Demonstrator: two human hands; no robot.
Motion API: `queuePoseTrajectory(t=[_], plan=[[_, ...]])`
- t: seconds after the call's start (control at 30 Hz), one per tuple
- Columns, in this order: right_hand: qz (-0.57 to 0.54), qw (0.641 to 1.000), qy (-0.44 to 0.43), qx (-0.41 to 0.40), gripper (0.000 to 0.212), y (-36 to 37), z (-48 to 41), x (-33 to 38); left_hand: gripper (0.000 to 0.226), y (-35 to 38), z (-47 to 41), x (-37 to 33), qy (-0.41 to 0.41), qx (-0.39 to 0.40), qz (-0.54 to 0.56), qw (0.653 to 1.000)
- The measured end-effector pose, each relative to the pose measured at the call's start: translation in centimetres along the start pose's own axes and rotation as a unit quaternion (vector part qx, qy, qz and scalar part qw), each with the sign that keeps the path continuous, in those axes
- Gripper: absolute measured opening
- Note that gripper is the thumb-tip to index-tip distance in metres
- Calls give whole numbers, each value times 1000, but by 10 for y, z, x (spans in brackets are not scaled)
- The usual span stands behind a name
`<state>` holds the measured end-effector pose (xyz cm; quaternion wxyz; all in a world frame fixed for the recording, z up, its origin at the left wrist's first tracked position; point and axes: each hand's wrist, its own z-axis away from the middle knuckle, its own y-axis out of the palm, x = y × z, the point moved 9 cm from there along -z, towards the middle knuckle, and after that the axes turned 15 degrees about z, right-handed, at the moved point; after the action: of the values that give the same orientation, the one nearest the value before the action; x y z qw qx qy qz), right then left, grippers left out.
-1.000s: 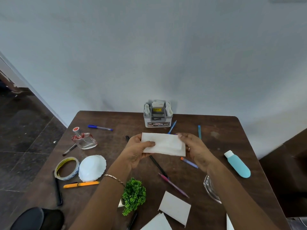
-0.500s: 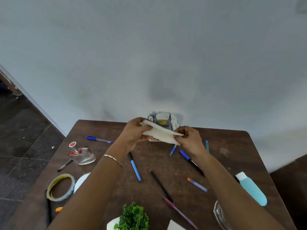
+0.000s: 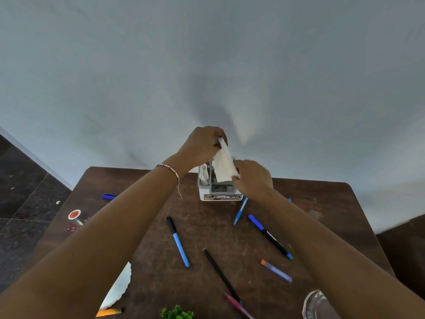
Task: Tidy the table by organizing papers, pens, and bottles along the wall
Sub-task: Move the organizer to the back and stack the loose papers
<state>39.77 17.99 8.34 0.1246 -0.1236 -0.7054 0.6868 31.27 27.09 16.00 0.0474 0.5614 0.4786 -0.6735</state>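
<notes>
Head view, left to right: at the far edge of the tabletop point(image 3: 207, 226), against the wall, the left hand point(image 3: 202, 146) pinches the upper corner of a folded paper point(image 3: 224, 164). The paper slants down toward a grey caddy point(image 3: 215, 188), and the right hand point(image 3: 253, 178) pinches its lower corner just above the caddy's rim. The paper is thus off the table, gripped at both ends, with its lower part seemingly entering a middle slot; how deep it sits I cannot tell. The step, as I judge it, is filing the paper upright in the caddy. Done well, the sheet stays taut between both pinches and its lower edge lines up with the slot. The right hand guides that edge in while the left lowers from above, sparing the white sheet already tucked in the left compartment. The caddy looks light, so pressing straight down should avoid shoving it sideways. Loose pens point(image 3: 178, 241) lie across the middle of the tabletop, not yet gathered. On the caddy's front a label point(image 3: 234, 197) reads "OPEL"; the smaller print beside it is too blurred to read.
</notes>
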Motion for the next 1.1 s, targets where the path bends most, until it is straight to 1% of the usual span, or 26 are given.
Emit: queuePoseTrajectory(t=[0.13, 0.37, 0.47, 0.6, 0.67, 0.8, 0.93, 1.1], plan=[[23, 1000, -4, -4, 32, 9, -5, 8, 25, 8, -7, 7, 18, 20, -38, 999], [49, 999, -4, -24, 29, 14, -13, 13, 27, 12, -10, 23, 18, 14, -42, 999], [46, 999, -5, -25, 32, 16, -16, 13, 27, 15, -13, 24, 28, 13, -63, 998], [3, 1000, 12, -26, 44, 17, -18, 8, 24, 24, -14, 26, 33, 30, -85, 995], [-19, 999, 31, -22, 46, 17, -18, 3, 22, 31, -13, 28, 34, 37, -89, 995], [-46, 997, 53, -29, 42, 14, -13, -5, 22, 46, -9, 29, 41, 49, -118, 991], [-64, 996, 61, -29, 28, 13, -7, -10, 26, 49, -9, 25, 55, 54, -167, 983], [-104, 991, 76, -24, 34, 14, -3, -9, 30, 50, -7, 21, 50, 67, -202, 976]])
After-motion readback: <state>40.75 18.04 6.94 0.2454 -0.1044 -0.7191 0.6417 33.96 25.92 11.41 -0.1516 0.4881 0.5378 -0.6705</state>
